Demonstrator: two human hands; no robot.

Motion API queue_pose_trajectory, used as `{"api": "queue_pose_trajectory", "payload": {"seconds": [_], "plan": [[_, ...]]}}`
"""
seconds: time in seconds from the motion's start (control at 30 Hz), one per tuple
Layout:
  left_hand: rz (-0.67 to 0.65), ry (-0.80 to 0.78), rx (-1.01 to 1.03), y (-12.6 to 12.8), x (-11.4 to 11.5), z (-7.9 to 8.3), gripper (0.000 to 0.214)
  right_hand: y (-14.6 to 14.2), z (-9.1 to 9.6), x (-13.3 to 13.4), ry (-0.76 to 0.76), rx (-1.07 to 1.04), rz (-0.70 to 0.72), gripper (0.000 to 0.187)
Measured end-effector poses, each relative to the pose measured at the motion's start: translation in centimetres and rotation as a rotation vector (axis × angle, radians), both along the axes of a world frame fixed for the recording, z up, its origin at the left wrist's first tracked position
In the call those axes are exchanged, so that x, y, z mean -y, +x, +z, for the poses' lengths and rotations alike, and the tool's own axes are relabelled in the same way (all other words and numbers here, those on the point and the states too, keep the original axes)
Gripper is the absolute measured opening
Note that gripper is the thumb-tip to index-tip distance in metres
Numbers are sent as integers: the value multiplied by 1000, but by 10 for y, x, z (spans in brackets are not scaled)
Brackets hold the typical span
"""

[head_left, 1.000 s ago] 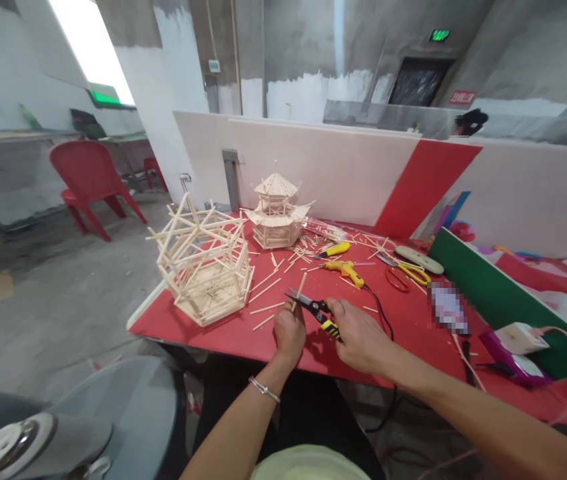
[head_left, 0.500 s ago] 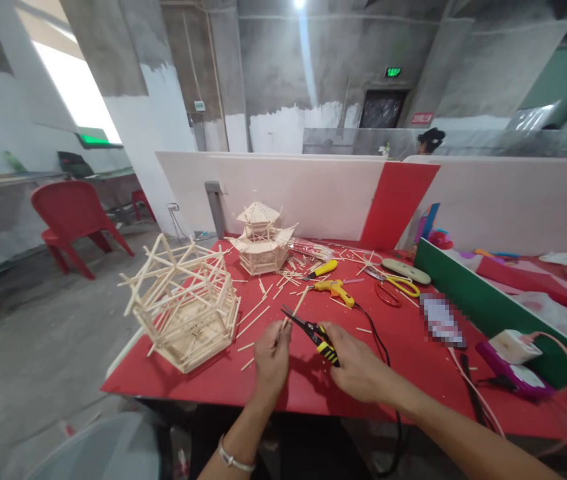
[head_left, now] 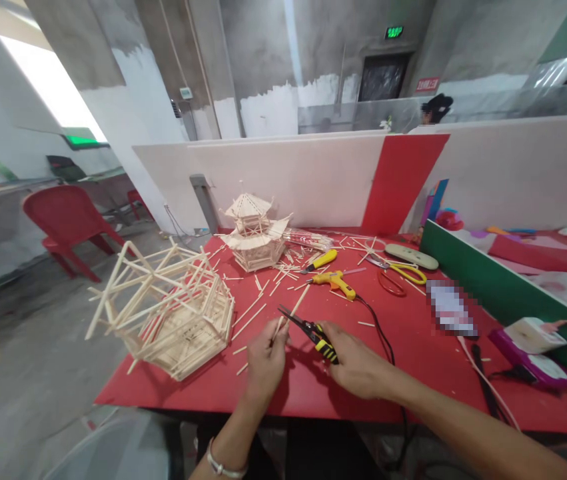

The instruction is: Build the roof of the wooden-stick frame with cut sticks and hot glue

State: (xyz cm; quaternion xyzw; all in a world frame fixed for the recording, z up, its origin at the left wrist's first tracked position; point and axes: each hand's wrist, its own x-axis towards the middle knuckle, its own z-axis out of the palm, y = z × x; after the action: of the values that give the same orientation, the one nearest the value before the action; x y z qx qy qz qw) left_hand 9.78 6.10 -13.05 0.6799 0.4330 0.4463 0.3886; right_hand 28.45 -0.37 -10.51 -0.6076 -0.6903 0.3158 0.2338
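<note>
My left hand point(head_left: 266, 359) pinches a thin wooden stick point(head_left: 290, 311) that slants up and away over the red table point(head_left: 413, 373). Close beside it, my right hand point(head_left: 354, 360) grips the black-and-yellow cutters point(head_left: 308, 328), whose jaws reach the stick just above my left fingers. A large open hexagonal frame of sticks point(head_left: 168, 310) stands to the left of my hands. Farther back stands a small stick pagoda point(head_left: 253, 233).
Loose sticks point(head_left: 283, 273) lie scattered mid-table. A yellow glue gun point(head_left: 334, 283) with a black cord, a yellow-handled tool point(head_left: 322, 260), scissors point(head_left: 400, 272) and a pale case point(head_left: 406, 256) lie behind. A green divider point(head_left: 488, 293) and purple device point(head_left: 533, 360) sit right. A red chair point(head_left: 66, 223) stands left.
The head camera has shifted, so the table sits lower and more to the left in view. My hands keep the same hold on the stick and the cutters.
</note>
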Motion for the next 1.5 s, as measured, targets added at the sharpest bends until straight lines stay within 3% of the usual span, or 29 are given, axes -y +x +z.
{"api": "queue_pose_trajectory", "payload": {"seconds": [0.3, 0.4, 0.6, 0.77, 0.9, 1.0, 1.17, 1.33, 1.5], "plan": [[-318, -492, 320, -7, -7, 23, 30, 12, 1, -7, 77, -87, 122, 71], [-307, -483, 287, -5, -6, 20, 33, 11, 1, -6, 60, -78, 106, 67], [-159, -348, 172, -2, -7, 10, 31, 7, 1, -6, 22, -66, 47, 61], [-128, -323, 110, -12, -14, 17, 34, 8, 0, -5, -44, -162, 97, 74], [-156, -312, 40, -21, -17, 24, 30, 7, 2, -1, -124, -248, 85, 65], [-220, -368, 73, -27, -17, 23, 28, 6, 7, 0, -274, -364, 83, 54], [-250, -517, 175, -33, -15, 20, 32, 3, 16, -2, -609, -578, 73, 63], [-220, -576, 197, -36, -14, 21, 35, -2, 16, -7, -713, -647, 81, 65], [-192, -602, 228, -38, -14, 16, 40, -4, 10, -9, -733, -700, 77, 55]]}}
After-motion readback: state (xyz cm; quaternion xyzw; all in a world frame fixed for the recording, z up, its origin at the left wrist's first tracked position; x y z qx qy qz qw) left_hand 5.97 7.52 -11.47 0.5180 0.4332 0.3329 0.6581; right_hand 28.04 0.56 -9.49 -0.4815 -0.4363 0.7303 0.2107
